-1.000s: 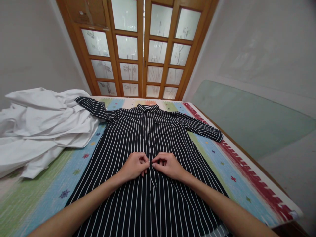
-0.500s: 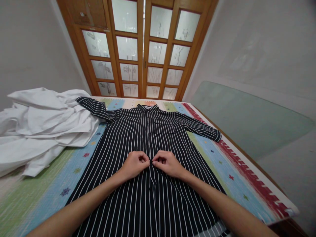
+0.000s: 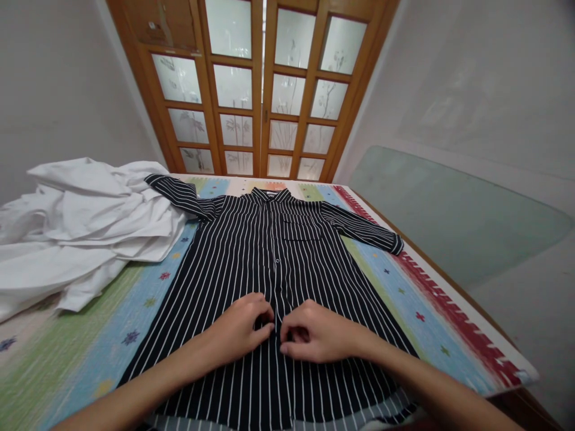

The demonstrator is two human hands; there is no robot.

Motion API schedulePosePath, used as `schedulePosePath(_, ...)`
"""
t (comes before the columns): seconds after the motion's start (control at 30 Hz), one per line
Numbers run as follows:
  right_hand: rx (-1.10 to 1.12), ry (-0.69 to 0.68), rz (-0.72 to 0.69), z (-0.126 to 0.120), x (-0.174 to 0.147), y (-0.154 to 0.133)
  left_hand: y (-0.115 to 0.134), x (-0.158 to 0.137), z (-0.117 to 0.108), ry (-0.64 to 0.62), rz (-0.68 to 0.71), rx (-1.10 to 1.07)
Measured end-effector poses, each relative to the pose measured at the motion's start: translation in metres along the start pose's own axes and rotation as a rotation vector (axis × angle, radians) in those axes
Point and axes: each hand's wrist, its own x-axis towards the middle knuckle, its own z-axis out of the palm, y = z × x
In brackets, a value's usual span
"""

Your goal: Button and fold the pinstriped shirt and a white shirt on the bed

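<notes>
One black shirt [image 3: 265,263], white-striped, collared, laid flat, both hands [image 3: 245,324] [image 3: 318,331] loosely curled over it, hold unclear

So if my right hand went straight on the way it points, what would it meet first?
Most likely your left hand, with the shirt beneath both; depth there is hard to judge.

This looks like a home. Wooden doors [image 3: 257,90] with plant-patterned panes [image 3: 233,87] stand between plain walls [image 3: 54,78], and a colourful striped cover [image 3: 81,326] spreads in front of them.
</notes>
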Motion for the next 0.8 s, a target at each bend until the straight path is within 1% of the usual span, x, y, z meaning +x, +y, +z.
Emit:
schedulePosePath(0.07, -0.08, -0.103, 0.047, 0.006, -0.004, -0.006, 0.002, -0.006, 0.007, -0.01, 0.006, 0.002)
schedulePosePath(0.13, -0.155, -0.107, 0.095, 0.011, -0.006, -0.007, 0.002, -0.008, 0.012, -0.01, 0.015, -0.002)
schedulePosePath(0.3, -0.253, 0.083, 0.23, 0.021, -0.009, -0.003, 0.001, -0.008, 0.017, -0.022, 0.029, -0.019)
schedulePosePath(0.37, -0.255, 0.129, 0.287, 0.022, -0.009, -0.002, 0.001, -0.007, 0.018, -0.03, 0.034, -0.029)
schedulePosePath(0.43, -0.237, 0.152, 0.299, 0.023, -0.009, -0.002, 0.002, -0.007, 0.019, -0.035, 0.033, -0.038)
schedulePosePath(0.6, -0.178, 0.15, 0.257, 0.022, -0.004, -0.001, 0.007, -0.007, 0.017, -0.023, 0.061, -0.07)
schedulePosePath(0.7, -0.162, 0.2, 0.32, 0.024, -0.001, 0.003, 0.011, -0.009, 0.011, -0.014, 0.045, -0.084)
schedulePosePath(0.8, -0.211, 0.269, 0.401, 0.029, 0.002, 0.006, 0.013, -0.01, 0.004, -0.029, -0.045, -0.15)
